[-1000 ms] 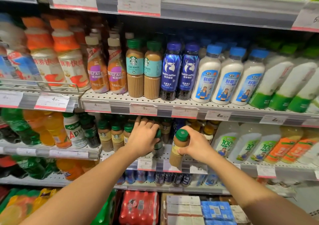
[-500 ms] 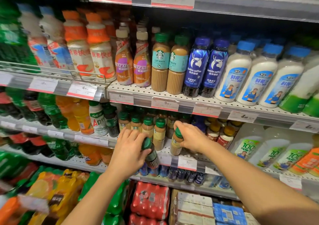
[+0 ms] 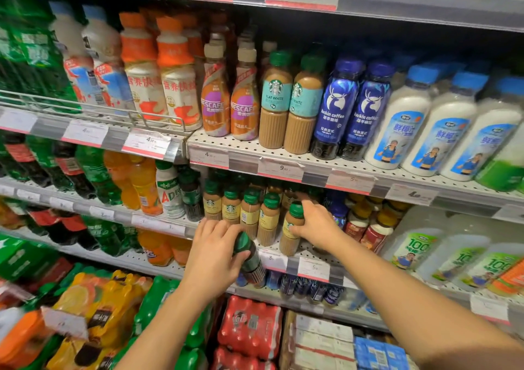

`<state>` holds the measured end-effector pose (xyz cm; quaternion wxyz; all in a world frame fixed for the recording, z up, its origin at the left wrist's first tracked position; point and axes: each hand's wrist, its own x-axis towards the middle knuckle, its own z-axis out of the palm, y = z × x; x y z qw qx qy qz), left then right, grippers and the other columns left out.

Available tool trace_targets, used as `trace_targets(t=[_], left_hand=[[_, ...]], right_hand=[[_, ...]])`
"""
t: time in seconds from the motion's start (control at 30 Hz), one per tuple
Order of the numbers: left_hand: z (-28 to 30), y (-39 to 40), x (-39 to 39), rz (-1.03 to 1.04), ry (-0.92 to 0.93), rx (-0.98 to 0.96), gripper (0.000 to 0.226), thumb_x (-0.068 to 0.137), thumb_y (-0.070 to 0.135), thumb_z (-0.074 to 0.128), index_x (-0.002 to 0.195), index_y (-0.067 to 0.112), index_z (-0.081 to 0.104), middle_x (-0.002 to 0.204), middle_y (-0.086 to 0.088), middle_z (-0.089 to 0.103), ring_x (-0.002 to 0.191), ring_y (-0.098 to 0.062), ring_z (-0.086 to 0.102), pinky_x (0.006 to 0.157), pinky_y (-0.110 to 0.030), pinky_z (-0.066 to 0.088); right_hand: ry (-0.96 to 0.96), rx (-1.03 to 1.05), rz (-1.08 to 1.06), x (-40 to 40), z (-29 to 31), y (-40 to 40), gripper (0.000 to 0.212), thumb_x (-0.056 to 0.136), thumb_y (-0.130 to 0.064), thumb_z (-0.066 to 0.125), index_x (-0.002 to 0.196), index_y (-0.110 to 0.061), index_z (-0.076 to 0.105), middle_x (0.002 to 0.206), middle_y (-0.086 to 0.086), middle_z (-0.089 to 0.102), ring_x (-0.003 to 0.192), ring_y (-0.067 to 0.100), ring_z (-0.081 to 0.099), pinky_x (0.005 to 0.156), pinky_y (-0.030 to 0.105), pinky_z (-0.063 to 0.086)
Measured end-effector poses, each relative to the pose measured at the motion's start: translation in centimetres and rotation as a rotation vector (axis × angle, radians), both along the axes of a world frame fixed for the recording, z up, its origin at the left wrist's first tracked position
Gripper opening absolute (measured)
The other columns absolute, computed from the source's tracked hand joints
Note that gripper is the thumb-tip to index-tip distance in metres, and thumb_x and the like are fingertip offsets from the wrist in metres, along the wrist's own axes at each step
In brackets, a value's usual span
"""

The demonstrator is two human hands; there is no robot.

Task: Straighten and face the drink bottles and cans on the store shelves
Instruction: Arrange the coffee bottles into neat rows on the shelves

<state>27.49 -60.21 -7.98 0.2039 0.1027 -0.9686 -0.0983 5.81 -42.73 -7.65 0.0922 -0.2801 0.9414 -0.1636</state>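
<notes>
My left hand (image 3: 215,256) grips a dark, green-capped coffee bottle (image 3: 251,262) tilted in front of the middle shelf's edge, clear of the shelf. My right hand (image 3: 317,225) holds a tan, green-capped coffee bottle (image 3: 290,232) by its neck; this bottle stands near the front of the middle shelf (image 3: 312,267). A row of similar yellow-labelled coffee bottles (image 3: 241,213) stands just to its left.
The upper shelf (image 3: 312,168) carries Nescafe, flat-white, blue coffee and white milk bottles. Soda and orange drinks fill the left shelves. Red-capped jars (image 3: 368,228) and large white bottles (image 3: 425,250) stand right of my hands. Shrink-wrapped packs and cartons lie below.
My left hand has pulled the dark bottle out and down from the shelf. My right hand has set the tan bottle back onto the shelf front. The view swung left.
</notes>
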Motion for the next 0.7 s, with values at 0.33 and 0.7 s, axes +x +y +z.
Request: trace_targets(t=[0.33,0.7], left_hand=[[-0.9,-0.6,0.4,0.0,-0.024,0.025,0.046,0.082,0.046,0.073,0.121,0.024,0.061,0.104,0.007,0.058,0.103,-0.023,0.05,0.098,-0.042,0.044],[-0.9,-0.2,1.1,0.019,-0.002,0.058,0.048,0.078,0.04,0.08,0.118,0.023,0.061,0.101,0.007,0.055,0.099,-0.022,0.046,0.095,-0.048,0.049]], right_hand=[[-0.057,-0.301,-0.26,1.6,-4.2,-0.5,0.051,0.08,-0.042,0.083,0.111,-0.016,0.053,0.103,0.005,0.071,0.091,0.027,0.067,0.081,0.046,0.056],[-0.154,-0.304,-0.191,0.4,-3.9,-0.9,0.038,0.089,-0.028,0.079,0.119,-0.017,0.059,0.115,0.003,0.07,0.105,0.023,0.065,0.091,0.041,0.054]])
